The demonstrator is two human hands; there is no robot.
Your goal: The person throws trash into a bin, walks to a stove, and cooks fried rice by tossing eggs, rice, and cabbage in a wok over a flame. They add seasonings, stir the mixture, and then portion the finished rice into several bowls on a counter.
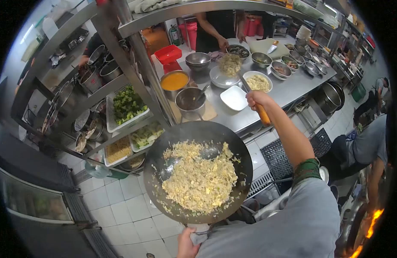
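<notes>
Head view: my left hand (186,243) is gripping the wok (198,171) handle through a cloth, fried rice (200,178) piled inside, held over floor tiles. My right hand (256,99) is clenching the ladle (231,64), loaded, above the white bowl (222,79); a wrist slip risks rice spilling onto the steel counter (293,88).

Right hand (257,99): arm extended forward, bare forearm, sleeve at elbow, fingers wrapped closed around handle, knuckles up. Left hand (186,244): low near body, fingers clenched around cloth-wrapped grip, thumb side up.
</notes>
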